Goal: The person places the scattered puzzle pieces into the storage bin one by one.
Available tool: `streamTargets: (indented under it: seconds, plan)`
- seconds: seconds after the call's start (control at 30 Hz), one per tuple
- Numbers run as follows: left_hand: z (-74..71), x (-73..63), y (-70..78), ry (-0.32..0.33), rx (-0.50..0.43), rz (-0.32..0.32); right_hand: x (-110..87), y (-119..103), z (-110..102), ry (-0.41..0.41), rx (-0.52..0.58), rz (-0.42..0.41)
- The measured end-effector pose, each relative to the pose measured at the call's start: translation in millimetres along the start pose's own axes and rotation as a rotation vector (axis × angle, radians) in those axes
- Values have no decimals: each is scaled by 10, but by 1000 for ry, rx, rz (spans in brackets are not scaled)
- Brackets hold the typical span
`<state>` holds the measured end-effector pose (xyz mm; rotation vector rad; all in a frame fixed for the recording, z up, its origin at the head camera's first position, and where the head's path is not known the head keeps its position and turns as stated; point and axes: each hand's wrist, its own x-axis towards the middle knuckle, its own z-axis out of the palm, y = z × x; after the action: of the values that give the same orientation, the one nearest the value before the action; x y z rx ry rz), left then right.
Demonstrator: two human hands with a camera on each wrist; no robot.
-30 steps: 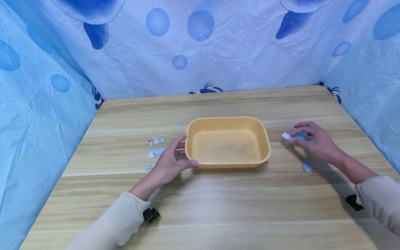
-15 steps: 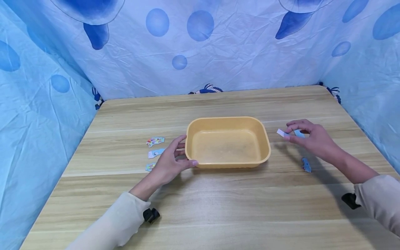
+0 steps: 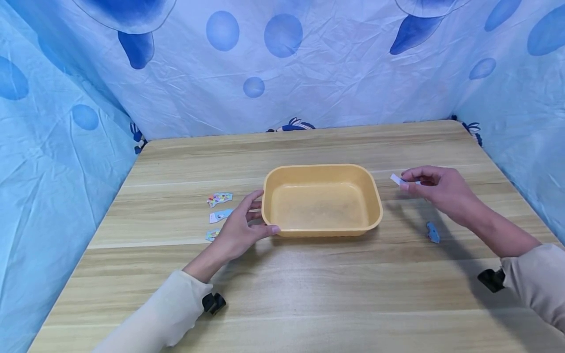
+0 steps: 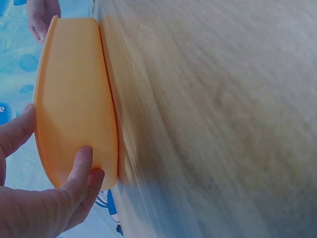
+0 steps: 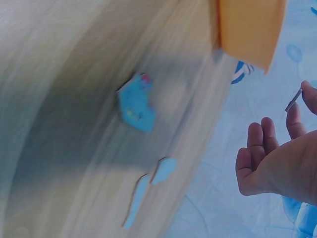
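Currently, a small flat piece (image 3: 396, 179) with a white face is up in the air, to the right of the yellow basin (image 3: 324, 207) and apart from it. The right hand (image 3: 452, 191) pinches the piece between thumb and forefinger; in the right wrist view it shows nearly edge-on, and the other fingers are bent. The left hand (image 3: 240, 231) grips the basin by its near left corner, thumb on the near rim and fingers against the left end wall. The basin sits flat on the wooden table (image 3: 340, 294).

Below the right hand lies a blue piece with coloured marks (image 3: 433, 232), and the right wrist view shows two plainer light-blue pieces (image 5: 164, 170) farther along, near each other. Left of the basin, three printed pieces (image 3: 219, 199) form a column, the lower two partly covered by the left hand. Both arms wear pale sleeves (image 3: 156, 314), with a black object (image 3: 214, 303) at each cuff. Beyond the table hangs a blue curtain (image 3: 353, 83) printed with round bubbles.
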<state>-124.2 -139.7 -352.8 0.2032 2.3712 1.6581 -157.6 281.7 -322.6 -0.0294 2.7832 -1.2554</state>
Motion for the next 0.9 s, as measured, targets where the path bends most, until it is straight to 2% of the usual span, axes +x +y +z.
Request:
streamTargets:
  seconds: [0.3,0.77,0.9]
  plan:
    - [0,-8,27,13,26,-26,13,-166,-34,-46,40,17]
    - [8,-15,24,8,18,-18,20,-443,3,-92,188,9]
    - [12,-13,14,9,16,-16,60,-494,44,-110,274,-8]
